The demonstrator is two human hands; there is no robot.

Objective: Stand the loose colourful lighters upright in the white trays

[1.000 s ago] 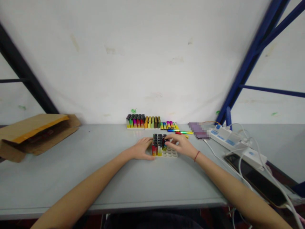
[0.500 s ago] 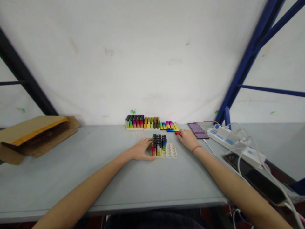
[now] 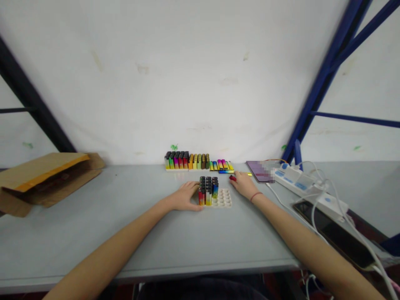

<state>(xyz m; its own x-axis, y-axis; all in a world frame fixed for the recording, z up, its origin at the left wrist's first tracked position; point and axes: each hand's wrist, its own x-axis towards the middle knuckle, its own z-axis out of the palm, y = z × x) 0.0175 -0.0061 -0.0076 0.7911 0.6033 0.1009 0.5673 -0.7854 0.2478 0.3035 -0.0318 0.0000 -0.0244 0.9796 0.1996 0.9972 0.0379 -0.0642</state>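
A white lighter tray point(image 3: 225, 199) with round holes stands on the grey table. Upright lighters point(image 3: 208, 196) with dark tops fill its left part, and the right part shows bare holes. My left hand point(image 3: 185, 197) grips the tray's left end, thumb at the front corner and fingers behind. To the right of the tray, my right hand point(image 3: 245, 185) is closed on a red lighter point(image 3: 233, 178), whose end pokes out past the fingertips. Several colourful lighters point(image 3: 221, 165) lie just beyond it, and a yellow one point(image 3: 250, 174) shows partly behind the hand.
Full racks of upright lighters point(image 3: 177, 161) stand against the wall. At the left lies an open cardboard box point(image 3: 53, 171). To the right are a tablet-like device point(image 3: 258, 171), a white power strip point(image 3: 309, 189) with cables and a dark phone point(image 3: 334, 233).
My right hand has drawn slightly left and turned the red lighter, so its end now points toward me. A yellow lighter shows to the hand's right. My left hand and the tray stay put.
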